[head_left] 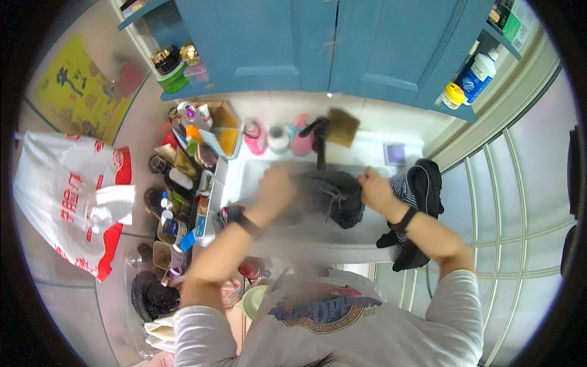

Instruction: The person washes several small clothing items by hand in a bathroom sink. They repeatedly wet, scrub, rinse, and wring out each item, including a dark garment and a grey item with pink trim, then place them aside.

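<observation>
A dark, wet-looking cloth garment hangs between my hands over the white washbasin, below the black faucet. My right hand grips the garment's right edge. My left hand, blurred, is closed at the garment's left side; the exact grip is hard to make out. Both wrists wear dark bands. On the basin's right rim lies a black garment with a striped part, close to my right forearm. A small dark cloth with some red lies at the basin's left, beside my left wrist.
Behind the basin stand pink bottles, a white-bodied bottle and a purple soap in a dish. Crowded toiletries flank the left side. A blue cabinet overhangs the back. A white plastic bag hangs at far left.
</observation>
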The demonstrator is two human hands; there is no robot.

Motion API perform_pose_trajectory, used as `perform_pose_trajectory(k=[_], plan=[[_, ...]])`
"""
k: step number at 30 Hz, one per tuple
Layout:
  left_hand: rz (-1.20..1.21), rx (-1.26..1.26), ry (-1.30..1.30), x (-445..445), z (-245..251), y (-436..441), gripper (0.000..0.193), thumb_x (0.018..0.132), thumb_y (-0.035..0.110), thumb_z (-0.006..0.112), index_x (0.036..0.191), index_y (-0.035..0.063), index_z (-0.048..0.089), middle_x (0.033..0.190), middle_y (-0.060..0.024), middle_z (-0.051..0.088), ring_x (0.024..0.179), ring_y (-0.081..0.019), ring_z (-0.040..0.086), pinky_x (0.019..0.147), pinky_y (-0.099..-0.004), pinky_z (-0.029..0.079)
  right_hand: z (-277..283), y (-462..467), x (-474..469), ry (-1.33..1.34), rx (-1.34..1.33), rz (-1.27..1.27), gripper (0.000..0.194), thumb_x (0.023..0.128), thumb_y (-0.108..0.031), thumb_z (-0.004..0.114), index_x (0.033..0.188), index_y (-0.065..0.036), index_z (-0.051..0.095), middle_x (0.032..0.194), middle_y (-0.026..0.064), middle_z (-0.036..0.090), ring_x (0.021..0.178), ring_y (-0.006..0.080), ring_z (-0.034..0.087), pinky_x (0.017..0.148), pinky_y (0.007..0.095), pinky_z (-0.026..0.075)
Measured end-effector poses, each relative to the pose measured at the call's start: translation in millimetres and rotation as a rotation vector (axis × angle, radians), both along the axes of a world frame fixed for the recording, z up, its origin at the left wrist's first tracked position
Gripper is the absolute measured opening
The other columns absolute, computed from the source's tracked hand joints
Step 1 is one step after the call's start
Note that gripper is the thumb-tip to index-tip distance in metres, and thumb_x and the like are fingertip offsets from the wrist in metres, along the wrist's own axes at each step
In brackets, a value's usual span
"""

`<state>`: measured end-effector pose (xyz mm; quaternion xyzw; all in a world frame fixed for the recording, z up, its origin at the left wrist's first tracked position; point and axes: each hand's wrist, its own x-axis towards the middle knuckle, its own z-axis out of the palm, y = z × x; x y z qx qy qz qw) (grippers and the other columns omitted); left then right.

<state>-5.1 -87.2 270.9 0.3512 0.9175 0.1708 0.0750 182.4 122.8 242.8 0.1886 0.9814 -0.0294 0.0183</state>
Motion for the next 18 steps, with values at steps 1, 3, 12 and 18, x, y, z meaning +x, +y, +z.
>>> perform_pose_trajectory(k=[1,3,12,18], plan=[[0.037,-0.145,-0.08,2,-33,6,0.033,0.075,0.02,0.071,0.102,0.0049,0.058,0.112,-0.016,0.052,0.105,-0.0356,0.052,0.085,-0.0486,0.046,-32,-3,-2,0.023,0.014,0.054,0.022,0.07,-0.004,0.061,0.092,-0.002,0.058,0.096,0.0156,0.051,0.088,0.0348,0.057,0.073,0.0408,0.052],[0.035,-0.168,-0.103,8,-94,11,0.045,0.082,0.021,0.065,0.122,0.009,0.049,0.128,-0.0131,0.043,0.12,-0.0353,0.042,0.089,-0.0558,0.042,-86,-15,-8,0.006,0.116,0.156,0.023,0.077,-0.005,0.056,0.1,-0.004,0.058,0.117,0.0152,0.049,0.112,0.036,0.049,0.101,0.0541,0.036],[-0.174,-0.445,0.097,41,-224,36,0.058,0.084,0.02,0.059,0.138,0.0209,0.037,0.151,-0.0123,0.017,0.131,-0.0517,0.021,0.088,-0.0762,0.031,-194,-42,-25,-0.241,-0.119,0.043,0.039,0.085,-0.011,0.054,0.124,-0.007,0.047,0.15,0.0115,0.024,0.139,0.0407,0.018,0.102,0.0749,0.009],[-0.254,-0.619,-0.054,28,-261,71,0.059,0.088,0.02,0.056,0.142,0.0222,0.033,0.144,-0.0193,0.034,0.13,-0.052,0.023,0.089,-0.0759,0.028,-188,-29,-63,-0.332,-0.329,-0.126,0.038,0.089,-0.015,0.052,0.126,-0.008,0.048,0.147,0.0108,0.027,0.136,0.0384,0.023,0.101,0.0752,0.011]])
